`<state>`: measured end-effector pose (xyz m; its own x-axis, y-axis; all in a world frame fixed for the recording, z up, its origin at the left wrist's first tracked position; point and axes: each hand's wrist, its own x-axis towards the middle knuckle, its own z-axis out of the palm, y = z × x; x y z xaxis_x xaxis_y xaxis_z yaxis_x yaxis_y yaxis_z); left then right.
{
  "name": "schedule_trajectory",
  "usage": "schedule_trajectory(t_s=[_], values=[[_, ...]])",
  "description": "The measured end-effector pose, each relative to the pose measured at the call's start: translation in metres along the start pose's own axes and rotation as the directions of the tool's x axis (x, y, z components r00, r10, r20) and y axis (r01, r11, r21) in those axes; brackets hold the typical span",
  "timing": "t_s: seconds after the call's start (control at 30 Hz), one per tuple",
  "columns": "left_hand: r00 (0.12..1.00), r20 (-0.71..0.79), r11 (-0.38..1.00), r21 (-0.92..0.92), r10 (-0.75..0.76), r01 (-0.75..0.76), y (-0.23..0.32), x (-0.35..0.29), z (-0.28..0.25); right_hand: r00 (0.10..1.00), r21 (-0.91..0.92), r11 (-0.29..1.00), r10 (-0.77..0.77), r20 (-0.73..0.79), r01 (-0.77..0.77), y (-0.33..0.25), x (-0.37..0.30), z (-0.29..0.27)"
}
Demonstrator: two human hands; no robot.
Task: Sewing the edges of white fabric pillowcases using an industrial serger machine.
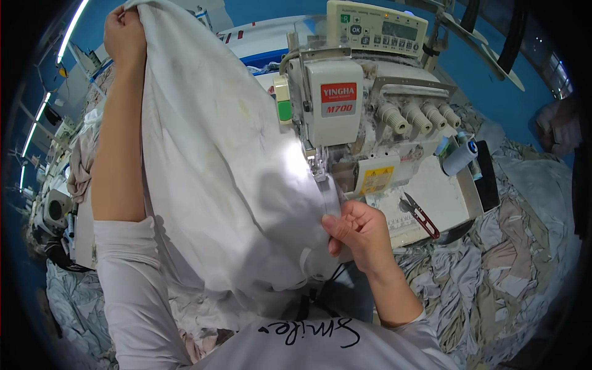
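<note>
A large white cloth (pixel 203 142) with faint yellowish stains spreads across the left and middle of the view. At the upper left my left hand (pixel 126 34) grips its far edge, fingers closed, with the arm stretched out. Its right edge runs under the presser foot (pixel 318 168) of a white overlock sewing machine (pixel 333 102), lit by a bright lamp spot. Just in front of the foot, my right hand (pixel 361 233) pinches the cloth's edge between thumb and fingers. Part of the cloth hangs down toward my lap.
Thread snips (pixel 420 216) with dark red handles lie on the machine's bed, right of my right hand. Beyond them stands a pale blue thread spool (pixel 460 158). A control panel (pixel 377 28) tops the machine. Heaped fabric pieces (pixel 487 265) surround the table at right.
</note>
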<state>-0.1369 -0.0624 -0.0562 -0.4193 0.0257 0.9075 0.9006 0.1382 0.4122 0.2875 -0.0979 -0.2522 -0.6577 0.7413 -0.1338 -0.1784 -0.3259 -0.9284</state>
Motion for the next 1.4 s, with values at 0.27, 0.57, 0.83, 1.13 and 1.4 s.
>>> schedule_trajectory(t_s=[0.27, 0.57, 0.83, 1.13, 1.4], values=[[0.979, -0.115, 0.984, -0.038, 0.168, -0.173, 0.001, 0.059, 0.038, 1.0, -0.01, 1.0, 0.017, 0.002, -0.017, -0.002, 0.0, 0.0], [0.875, 0.337, 0.913, 0.092, 0.348, -0.398, 0.023, -0.032, 0.014, 0.998, 0.107, 0.994, 0.036, -0.054, -0.03, -0.006, -0.004, 0.008], [0.063, 0.73, 0.689, -0.608, 0.681, -0.394, 0.148, -0.22, -0.131, 0.999, 0.181, 0.983, 0.037, -0.029, -0.032, -0.002, -0.004, 0.006], [0.361, 0.484, 0.603, -0.648, 0.797, -0.465, 0.12, -0.239, -0.121, 0.997, 0.136, 0.99, 0.041, -0.061, -0.032, -0.004, -0.004, 0.007], [0.35, 0.58, 0.677, -0.642, 0.736, -0.36, 0.123, -0.22, -0.119, 0.997, 0.104, 0.994, 0.024, -0.076, -0.016, 0.003, -0.008, 0.006]])
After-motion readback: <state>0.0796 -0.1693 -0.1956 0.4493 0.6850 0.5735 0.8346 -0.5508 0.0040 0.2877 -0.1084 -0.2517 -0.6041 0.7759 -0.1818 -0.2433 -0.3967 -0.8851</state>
